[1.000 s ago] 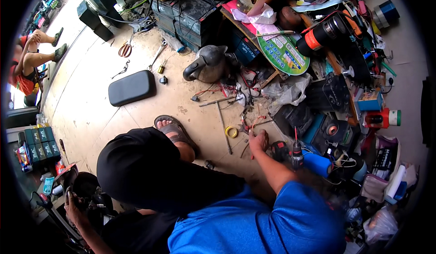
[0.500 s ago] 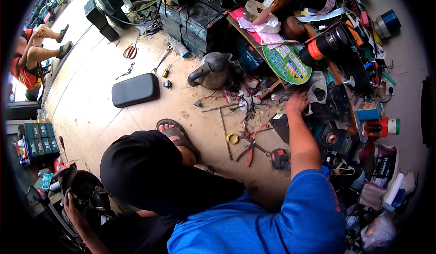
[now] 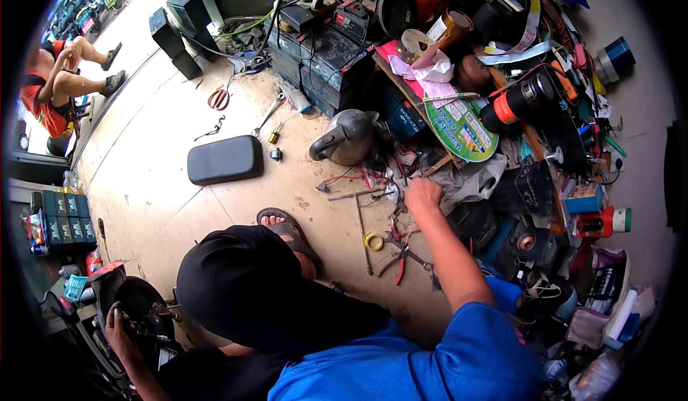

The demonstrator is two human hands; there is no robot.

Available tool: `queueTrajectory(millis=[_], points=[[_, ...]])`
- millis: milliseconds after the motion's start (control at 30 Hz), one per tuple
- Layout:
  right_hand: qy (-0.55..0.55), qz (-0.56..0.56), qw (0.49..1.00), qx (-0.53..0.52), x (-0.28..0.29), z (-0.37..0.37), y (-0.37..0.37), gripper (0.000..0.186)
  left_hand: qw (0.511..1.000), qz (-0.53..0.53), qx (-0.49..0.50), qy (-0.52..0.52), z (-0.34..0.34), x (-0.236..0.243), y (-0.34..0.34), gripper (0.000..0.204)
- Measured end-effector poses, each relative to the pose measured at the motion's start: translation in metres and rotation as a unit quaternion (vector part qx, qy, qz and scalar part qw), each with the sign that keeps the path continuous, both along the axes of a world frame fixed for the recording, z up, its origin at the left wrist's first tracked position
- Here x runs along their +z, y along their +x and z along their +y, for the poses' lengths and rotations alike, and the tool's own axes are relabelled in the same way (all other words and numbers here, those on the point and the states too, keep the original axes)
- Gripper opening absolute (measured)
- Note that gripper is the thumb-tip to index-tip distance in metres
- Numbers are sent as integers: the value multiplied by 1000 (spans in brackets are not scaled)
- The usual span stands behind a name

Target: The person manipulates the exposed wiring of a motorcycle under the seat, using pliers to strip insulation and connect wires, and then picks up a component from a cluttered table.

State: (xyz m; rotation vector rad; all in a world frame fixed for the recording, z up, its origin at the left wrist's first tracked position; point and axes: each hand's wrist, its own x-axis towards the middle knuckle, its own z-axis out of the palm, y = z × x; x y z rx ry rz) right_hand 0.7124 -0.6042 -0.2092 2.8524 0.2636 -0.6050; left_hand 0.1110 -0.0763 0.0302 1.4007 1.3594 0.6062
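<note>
My right hand is over the pile of loose wires and scraps on the floor, left of a crumpled clear plastic bag. Its fingers are curled downward and their tips are hidden, so what they grip cannot be seen. Close by lie a T-handle wrench, a yellow tape roll and red-handled pliers. At the lower left my left hand is against a dark round vehicle part, fingers bent around something small and dark.
A black padded cushion, scissors and a grey kettle-like vessel are on the floor ahead. Stacked batteries stand behind. A cluttered bench with a green fan-shaped card borders the right. Another person sits at the far left.
My right hand has moved left and nearer, from beside the plastic bag to the wire pile. The forearm now covers most of the red-and-black tool beside the pliers. My left hand stays put.
</note>
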Motion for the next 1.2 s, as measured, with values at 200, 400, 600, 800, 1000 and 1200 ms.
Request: queueTrajectory(millis=[200, 400, 600, 800, 1000, 1200], points=[[473, -25, 869, -139, -87, 74, 18, 75, 1000, 7, -3, 10, -1, 2, 18, 24], [549, -41, 819, -162, -116, 121, 32, 79, 999, 30, 12, 21, 0, -4, -4, 24], [449, -12, 878, -167, -116, 181, -6, 80, 999, 46, 4, 16, 5, -7, -3, 24], [485, -29, 849, -207, -116, 231, -4, 57, 999, 45, -6, 12, -6, 4, 18, 26], [437, -130, 880, -130, -135, 207, 66, 71, 998, 55, 8, 2, -4, -1, 11, 26], [436, -60, 881, -175, -163, 156, 141, 77, 995, 94, 0, 12, -5, -3, 17, 24]])
